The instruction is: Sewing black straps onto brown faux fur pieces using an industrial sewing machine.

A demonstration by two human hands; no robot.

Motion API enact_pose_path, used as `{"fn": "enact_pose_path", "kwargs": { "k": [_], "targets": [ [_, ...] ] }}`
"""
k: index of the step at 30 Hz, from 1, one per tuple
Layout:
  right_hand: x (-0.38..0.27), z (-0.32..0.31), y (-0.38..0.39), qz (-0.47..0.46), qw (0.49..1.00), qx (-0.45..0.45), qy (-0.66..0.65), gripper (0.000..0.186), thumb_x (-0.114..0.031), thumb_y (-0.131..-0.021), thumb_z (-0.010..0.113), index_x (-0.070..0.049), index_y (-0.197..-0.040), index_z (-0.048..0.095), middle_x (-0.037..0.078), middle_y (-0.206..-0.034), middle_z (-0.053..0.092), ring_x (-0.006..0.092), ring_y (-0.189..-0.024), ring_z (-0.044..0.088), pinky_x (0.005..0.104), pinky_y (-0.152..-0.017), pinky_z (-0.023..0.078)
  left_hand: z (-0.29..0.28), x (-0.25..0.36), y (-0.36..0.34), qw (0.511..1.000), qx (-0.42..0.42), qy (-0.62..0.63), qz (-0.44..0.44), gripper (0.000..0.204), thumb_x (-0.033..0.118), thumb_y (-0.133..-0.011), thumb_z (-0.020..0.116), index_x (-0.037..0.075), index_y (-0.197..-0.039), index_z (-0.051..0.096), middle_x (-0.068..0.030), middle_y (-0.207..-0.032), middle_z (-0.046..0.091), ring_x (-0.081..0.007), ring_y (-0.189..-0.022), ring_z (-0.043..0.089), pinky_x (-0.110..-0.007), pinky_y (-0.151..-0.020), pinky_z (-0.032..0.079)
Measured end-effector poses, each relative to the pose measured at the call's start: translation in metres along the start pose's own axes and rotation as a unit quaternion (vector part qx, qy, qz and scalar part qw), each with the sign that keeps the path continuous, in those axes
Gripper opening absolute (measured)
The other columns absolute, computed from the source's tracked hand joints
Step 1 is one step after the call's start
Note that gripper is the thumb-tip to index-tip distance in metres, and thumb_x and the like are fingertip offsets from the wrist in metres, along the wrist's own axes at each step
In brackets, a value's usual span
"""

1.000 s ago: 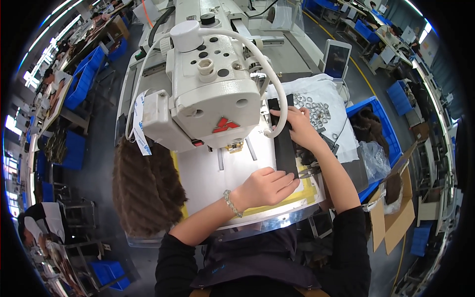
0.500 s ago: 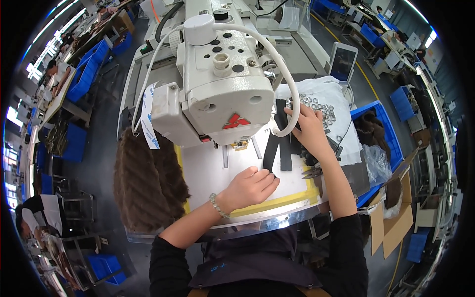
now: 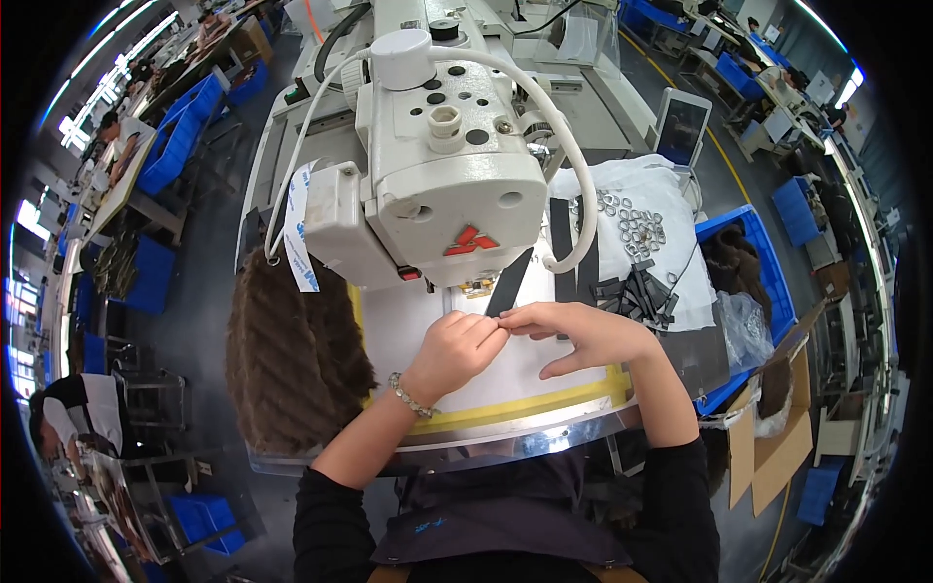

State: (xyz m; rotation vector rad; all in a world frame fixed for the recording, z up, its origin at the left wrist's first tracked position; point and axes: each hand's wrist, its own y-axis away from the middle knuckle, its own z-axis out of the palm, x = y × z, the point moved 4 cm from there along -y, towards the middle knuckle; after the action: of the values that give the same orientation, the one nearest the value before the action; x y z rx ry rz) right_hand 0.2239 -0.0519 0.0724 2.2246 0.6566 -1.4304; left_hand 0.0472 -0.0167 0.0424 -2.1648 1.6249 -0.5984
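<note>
My left hand (image 3: 457, 352) is closed on the lower end of a black strap (image 3: 515, 285), which slants up under the head of the white sewing machine (image 3: 452, 194). My right hand (image 3: 593, 338) reaches leftward, fingers outstretched and thumb apart, its fingertips touching near my left fingers and that strap. Both are over a white work plate (image 3: 408, 325) edged with yellow tape. More black strips (image 3: 561, 233) lie upright at its right. Brown fur (image 3: 287, 360) sits at the left.
A white sheet (image 3: 680, 291) holds several metal rings (image 3: 637, 225) and short black pieces (image 3: 641, 296). A screen (image 3: 678, 126), blue bin (image 3: 739, 219) and cardboard box (image 3: 777, 457) stand right. Co-workers (image 3: 121, 146) sit at benches farther off.
My right hand has left the upright strips, coming down and leftward to my left hand. My left hand moved left and up with a strap, which now slants toward the machine head.
</note>
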Motion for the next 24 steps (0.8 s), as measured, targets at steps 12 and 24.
{"fn": "enact_pose_path", "kwargs": {
  "k": [12,24],
  "targets": [
    [0.016,0.007,-0.008,-0.036,0.958,0.151,0.24,0.041,-0.001,-0.074,0.071,-0.005,-0.114,0.06,0.012,-0.127,0.059,0.0296,-0.116,0.057,0.0386,-0.096,0.047,0.009,0.018,0.005,0.997,-0.011,-0.045,0.069,0.019,0.007,-0.073,0.065,0.006,-0.092,0.068,-0.0034,-0.096,0.07,-0.014,-0.086,0.067,-0.026,-0.068,0.049],
    [0.017,0.009,-0.006,-0.021,0.976,0.161,0.148,0.035,0.003,-0.074,0.071,-0.004,-0.108,0.064,0.011,-0.117,0.065,0.0285,-0.105,0.064,0.0341,-0.089,0.051,0.008,0.007,0.005,0.999,-0.005,-0.03,0.031,0.019,0.008,-0.074,0.065,0.004,-0.092,0.068,-0.0065,-0.097,0.07,-0.0187,-0.092,0.067,-0.03,-0.075,0.052]
  ]
}}
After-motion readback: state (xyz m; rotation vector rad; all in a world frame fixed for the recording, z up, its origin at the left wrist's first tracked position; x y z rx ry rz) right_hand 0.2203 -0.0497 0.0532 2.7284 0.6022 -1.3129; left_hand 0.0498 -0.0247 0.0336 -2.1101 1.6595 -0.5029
